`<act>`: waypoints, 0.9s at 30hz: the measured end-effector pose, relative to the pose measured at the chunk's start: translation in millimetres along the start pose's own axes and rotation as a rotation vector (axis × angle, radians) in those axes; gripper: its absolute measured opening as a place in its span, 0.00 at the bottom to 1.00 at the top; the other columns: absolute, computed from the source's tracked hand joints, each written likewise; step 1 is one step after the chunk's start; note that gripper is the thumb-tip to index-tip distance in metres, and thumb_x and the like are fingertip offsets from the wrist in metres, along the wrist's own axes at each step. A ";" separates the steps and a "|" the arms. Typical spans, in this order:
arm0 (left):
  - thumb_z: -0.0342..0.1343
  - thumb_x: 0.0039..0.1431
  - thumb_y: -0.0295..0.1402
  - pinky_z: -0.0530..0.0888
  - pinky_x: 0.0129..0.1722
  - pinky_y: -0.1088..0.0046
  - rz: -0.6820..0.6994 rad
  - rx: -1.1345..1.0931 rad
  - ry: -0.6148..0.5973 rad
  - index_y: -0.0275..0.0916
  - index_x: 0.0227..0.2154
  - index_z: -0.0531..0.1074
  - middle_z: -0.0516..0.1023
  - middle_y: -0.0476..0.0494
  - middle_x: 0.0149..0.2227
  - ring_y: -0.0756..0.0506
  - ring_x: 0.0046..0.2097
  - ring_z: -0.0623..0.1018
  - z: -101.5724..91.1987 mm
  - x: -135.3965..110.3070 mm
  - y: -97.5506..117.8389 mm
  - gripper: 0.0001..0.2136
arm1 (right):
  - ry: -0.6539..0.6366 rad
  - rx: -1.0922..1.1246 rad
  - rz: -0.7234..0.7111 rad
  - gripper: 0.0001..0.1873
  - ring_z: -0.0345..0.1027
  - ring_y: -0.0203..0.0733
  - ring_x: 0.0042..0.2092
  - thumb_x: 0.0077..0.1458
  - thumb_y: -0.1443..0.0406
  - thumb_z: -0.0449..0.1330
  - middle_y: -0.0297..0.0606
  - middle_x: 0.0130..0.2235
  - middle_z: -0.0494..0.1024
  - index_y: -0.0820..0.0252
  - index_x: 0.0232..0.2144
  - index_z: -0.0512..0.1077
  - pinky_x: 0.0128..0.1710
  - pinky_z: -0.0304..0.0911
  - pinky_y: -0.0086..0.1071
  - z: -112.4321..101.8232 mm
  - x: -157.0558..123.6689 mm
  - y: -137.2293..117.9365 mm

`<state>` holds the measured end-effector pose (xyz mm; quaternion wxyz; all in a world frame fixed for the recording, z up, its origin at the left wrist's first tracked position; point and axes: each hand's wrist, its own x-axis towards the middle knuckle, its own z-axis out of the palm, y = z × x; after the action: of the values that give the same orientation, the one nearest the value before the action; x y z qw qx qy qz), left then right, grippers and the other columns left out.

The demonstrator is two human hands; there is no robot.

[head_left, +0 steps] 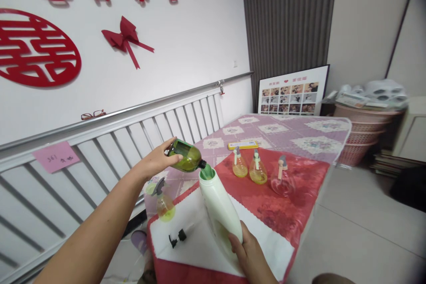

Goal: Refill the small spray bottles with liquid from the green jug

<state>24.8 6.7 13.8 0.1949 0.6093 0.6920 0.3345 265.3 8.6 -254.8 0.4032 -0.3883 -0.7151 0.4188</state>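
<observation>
My left hand [155, 159] is closed round a green bottle [185, 156], tipped on its side with its black neck at a green funnel [207, 171]. That funnel sits in the mouth of a tall white bottle [219, 209], which leans toward me. My right hand [246, 249] grips the white bottle at its base. A black pump cap [177, 237] lies on the white cloth [195, 242] under the bottles.
A small spray bottle [163, 203] of yellow liquid stands left of the white bottle. Three more small spray bottles [258, 169] stand on the red cloth behind, with a yellow box [242, 145] beyond them. A white railing [100, 155] runs along the left; pink baskets [361, 135] stand at right.
</observation>
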 end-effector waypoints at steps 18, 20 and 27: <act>0.61 0.44 0.47 0.62 0.60 0.57 0.115 0.161 -0.065 0.44 0.62 0.55 0.64 0.44 0.62 0.35 0.60 0.66 -6.1 7.8 19.6 0.41 | 0.042 0.011 -0.028 0.26 0.67 0.45 0.23 0.56 0.46 0.47 0.31 0.21 0.70 0.60 0.39 0.69 0.27 0.65 0.36 1.1 -1.6 2.7; 0.61 0.44 0.46 0.63 0.60 0.58 0.123 0.188 -0.064 0.43 0.61 0.56 0.64 0.43 0.61 0.35 0.59 0.67 -6.2 8.0 24.5 0.41 | 0.049 0.021 -0.040 0.25 0.67 0.45 0.24 0.57 0.47 0.47 0.31 0.21 0.71 0.60 0.40 0.69 0.27 0.65 0.36 0.7 -1.6 1.1; 0.62 0.42 0.44 0.67 0.55 0.58 0.186 0.233 -0.078 0.46 0.57 0.64 0.72 0.45 0.54 0.34 0.55 0.70 -4.7 9.6 41.4 0.35 | 0.051 0.030 -0.029 0.24 0.67 0.45 0.23 0.57 0.48 0.48 0.31 0.21 0.71 0.60 0.41 0.70 0.27 0.65 0.36 -0.9 -1.1 -1.8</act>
<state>49.4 16.4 47.5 0.1180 0.7019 0.6585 0.2447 266.2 7.3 -253.2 0.4330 -0.3822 -0.7039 0.4134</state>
